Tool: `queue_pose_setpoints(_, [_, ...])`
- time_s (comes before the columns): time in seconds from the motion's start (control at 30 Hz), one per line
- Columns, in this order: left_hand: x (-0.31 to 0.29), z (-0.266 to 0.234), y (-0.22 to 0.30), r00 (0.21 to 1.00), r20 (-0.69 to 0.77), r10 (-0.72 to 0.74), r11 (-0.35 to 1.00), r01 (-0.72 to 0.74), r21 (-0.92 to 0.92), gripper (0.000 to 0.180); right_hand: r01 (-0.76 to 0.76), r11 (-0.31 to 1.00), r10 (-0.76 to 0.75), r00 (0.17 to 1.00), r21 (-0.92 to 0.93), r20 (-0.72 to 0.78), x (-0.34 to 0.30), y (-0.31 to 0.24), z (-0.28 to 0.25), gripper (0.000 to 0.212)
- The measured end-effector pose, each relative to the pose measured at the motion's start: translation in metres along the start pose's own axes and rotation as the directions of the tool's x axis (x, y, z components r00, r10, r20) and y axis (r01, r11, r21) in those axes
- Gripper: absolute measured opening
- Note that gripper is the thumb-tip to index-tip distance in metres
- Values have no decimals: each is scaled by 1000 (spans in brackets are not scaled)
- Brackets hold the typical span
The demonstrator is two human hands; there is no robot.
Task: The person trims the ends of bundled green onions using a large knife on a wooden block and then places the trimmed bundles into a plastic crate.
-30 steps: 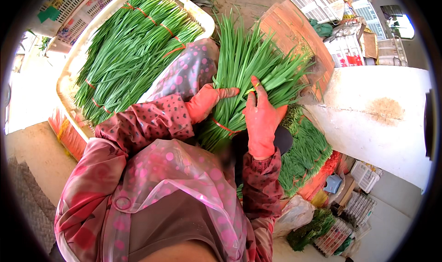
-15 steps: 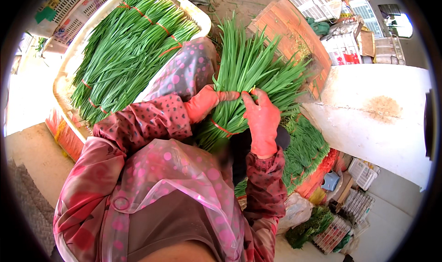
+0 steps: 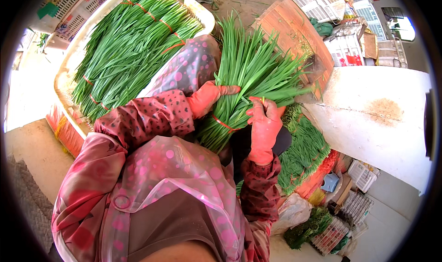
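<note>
Greens (image 3: 248,68) fill the half-closed left hand (image 3: 205,99) (thumb straight).

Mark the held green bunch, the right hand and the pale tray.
Held green bunch (image 3: 248,66): head view, on its leaves.
Right hand (image 3: 265,129): head view, on the glove's back.
Pale tray (image 3: 61,82): head view, on its left rim.

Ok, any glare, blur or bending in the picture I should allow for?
Head view: far left edge blown out to white; corners black, and the white panel looks bowed by the lens; leaf tips right of the green bunch look smeared, while its red band reads fairly crisp.
</note>
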State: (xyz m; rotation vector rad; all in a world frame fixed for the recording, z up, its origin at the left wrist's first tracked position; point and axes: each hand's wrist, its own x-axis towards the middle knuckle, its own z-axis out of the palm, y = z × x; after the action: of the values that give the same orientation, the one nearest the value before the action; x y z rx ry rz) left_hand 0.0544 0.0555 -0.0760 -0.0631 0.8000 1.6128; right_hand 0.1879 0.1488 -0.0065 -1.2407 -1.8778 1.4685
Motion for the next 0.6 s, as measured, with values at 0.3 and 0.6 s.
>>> queue_pose_setpoints(0.3, [-3, -4, 8, 998, -56, 2, 993, -8, -114, 35, -315, 941, 339, 867, -125, 366, -15, -17, -72, 24])
queue_pose_setpoints(0.6, [0, 2, -11, 978, -22, 207, 967, -202, 155, 35, 64, 990, -54, 995, -126, 87, -4, 38, 11, 73])
